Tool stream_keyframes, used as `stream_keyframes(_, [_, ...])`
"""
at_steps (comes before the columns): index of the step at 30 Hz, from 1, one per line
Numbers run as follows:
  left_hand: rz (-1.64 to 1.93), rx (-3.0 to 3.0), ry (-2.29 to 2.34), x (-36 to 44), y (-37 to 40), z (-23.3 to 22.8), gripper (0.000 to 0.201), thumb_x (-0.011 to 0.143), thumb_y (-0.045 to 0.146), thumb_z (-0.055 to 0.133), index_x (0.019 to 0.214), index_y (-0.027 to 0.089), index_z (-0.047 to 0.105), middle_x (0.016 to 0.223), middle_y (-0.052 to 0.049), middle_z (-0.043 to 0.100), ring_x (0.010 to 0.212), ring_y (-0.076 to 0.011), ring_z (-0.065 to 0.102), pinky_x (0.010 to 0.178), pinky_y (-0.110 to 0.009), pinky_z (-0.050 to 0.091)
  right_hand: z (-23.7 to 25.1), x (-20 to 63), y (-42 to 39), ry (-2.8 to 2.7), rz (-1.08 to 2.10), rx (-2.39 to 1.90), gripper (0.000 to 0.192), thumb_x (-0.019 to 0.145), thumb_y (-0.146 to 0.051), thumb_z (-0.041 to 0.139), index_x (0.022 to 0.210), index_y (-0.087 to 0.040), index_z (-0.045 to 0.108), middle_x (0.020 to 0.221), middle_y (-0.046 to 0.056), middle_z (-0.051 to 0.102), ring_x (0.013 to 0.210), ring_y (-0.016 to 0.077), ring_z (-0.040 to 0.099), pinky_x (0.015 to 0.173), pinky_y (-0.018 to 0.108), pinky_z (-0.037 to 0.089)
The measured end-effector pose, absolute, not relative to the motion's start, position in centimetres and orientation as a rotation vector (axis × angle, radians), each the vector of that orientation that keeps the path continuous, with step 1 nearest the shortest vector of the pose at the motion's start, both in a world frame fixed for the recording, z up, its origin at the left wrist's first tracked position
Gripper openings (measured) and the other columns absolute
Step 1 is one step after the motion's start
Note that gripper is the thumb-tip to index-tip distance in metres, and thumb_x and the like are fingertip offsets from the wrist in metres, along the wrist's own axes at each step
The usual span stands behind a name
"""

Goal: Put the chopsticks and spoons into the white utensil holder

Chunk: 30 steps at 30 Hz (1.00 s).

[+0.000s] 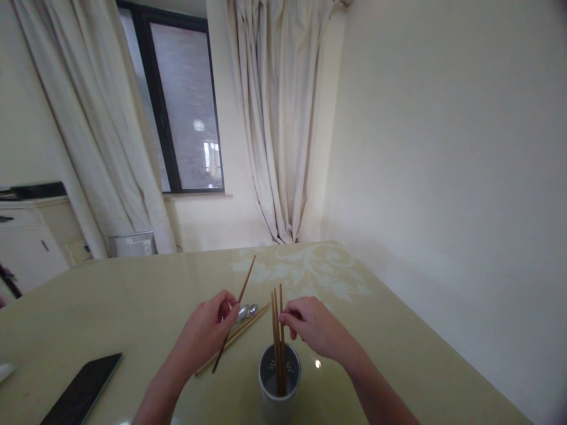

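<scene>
Left hand: the left hand (210, 330), lower centre of the frame, is closed around a single chopstick (237, 307) that slants up and to the right above the desk.
Right hand: the right hand (312, 327), just right of centre, pinches the tops of the upright chopsticks (277, 342) with its fingertips (286, 320).
Holder: a round grey cup (280, 383) stands at the lower centre edge of the frame, with the upright chopsticks standing inside it.
Loose chopstick: another chopstick (248, 326) lies flat on the desk between the two hands.
Spoons: two metal spoons (246, 311) lie on the desk just beside the left hand's fingers; whether they touch is hard to tell.
Desk: a glossy pale yellow-green desk (133, 295) with a white flower pattern towards its far right corner.
Phone: a dark phone (82, 389) lies face up at the lower left, well apart from the hands.
Background: cream curtains (283, 118) and a dark-framed window (181, 106) fill the upper left and centre.
</scene>
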State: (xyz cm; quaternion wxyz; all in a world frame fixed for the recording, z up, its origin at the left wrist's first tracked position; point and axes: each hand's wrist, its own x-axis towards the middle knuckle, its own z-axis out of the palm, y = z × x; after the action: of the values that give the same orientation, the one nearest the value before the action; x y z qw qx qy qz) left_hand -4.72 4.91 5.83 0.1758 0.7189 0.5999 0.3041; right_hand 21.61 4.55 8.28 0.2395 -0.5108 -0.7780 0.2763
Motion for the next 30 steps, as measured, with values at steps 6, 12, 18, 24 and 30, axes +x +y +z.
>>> stream_keyframes(6, [1.048, 1.886, 1.429, -3.1, 3.6, 7.4, 0.039, 0.095, 0.058, 0.056, 0.09, 0.021, 0.066, 0.065, 0.005, 0.054, 0.062, -0.0152, 0.052, 0.056, -0.024, 0.037, 9.1, 22.2, 4.3, -2.111, 0.736, -1.412, 0.035, 0.097, -0.031, 0.068, 0.065, -0.019, 0.075, 0.063, 0.003, 0.074, 0.06, 0.0172, 0.064, 0.062, 0.028, 0.04])
stream_keyframes(12, [0.984, 1.904, 1.255, 0.1, 1.6, 8.7, 0.033, 0.095, 0.053, 0.062, 0.09, 0.021, 0.071, 0.063, 0.005, 0.055, 0.061, -0.0133, 0.051, 0.056, -0.023, 0.037, 11.2, 22.5, 2.5, -1.841, 0.962, -1.012, 0.022, 0.098, -0.041, 0.068, 0.109, -0.024, 0.077, 0.083, 0.001, 0.074, 0.072, 0.0176, 0.066, 0.064, 0.026, 0.049])
stream_keyframes(18, [0.987, 1.897, 1.159, 0.5, 1.2, 8.8, 0.038, 0.099, 0.056, 0.058, 0.092, 0.02, 0.071, 0.072, 0.002, 0.062, 0.068, -0.0145, 0.056, 0.064, -0.023, 0.043, 11.9, 22.4, 1.8, -1.733, 0.917, -0.959, 0.02, 0.101, -0.035, 0.062, 0.092, -0.021, 0.072, 0.083, 0.001, 0.073, 0.072, 0.0153, 0.068, 0.063, 0.024, 0.049])
stream_keyframes(24, [0.782, 2.009, 1.487, -2.8, 4.5, 5.7, 0.039, 0.105, 0.048, 0.043, 0.091, 0.021, 0.067, 0.08, -0.002, 0.068, 0.078, -0.0192, 0.063, 0.071, -0.027, 0.043, 12.5, 24.5, 2.2, -1.657, 0.791, -1.018, 0.026, 0.1, -0.043, 0.062, 0.09, -0.02, 0.069, 0.082, 0.003, 0.074, 0.072, 0.017, 0.069, 0.062, 0.026, 0.049])
stream_keyframes(30, [0.104, 2.171, 1.912, -3.8, 6.6, 0.2, 0.017, 0.099, 0.022, 0.051, 0.102, 0.023, 0.068, 0.112, -0.008, 0.075, 0.106, -0.025, 0.07, 0.082, -0.03, 0.043, 12.2, 24.5, 2.4, -1.857, 0.698, -1.184, 0.019, 0.097, -0.032, 0.063, 0.084, -0.02, 0.072, 0.071, 0.001, 0.071, 0.066, 0.0163, 0.064, 0.061, 0.026, 0.045])
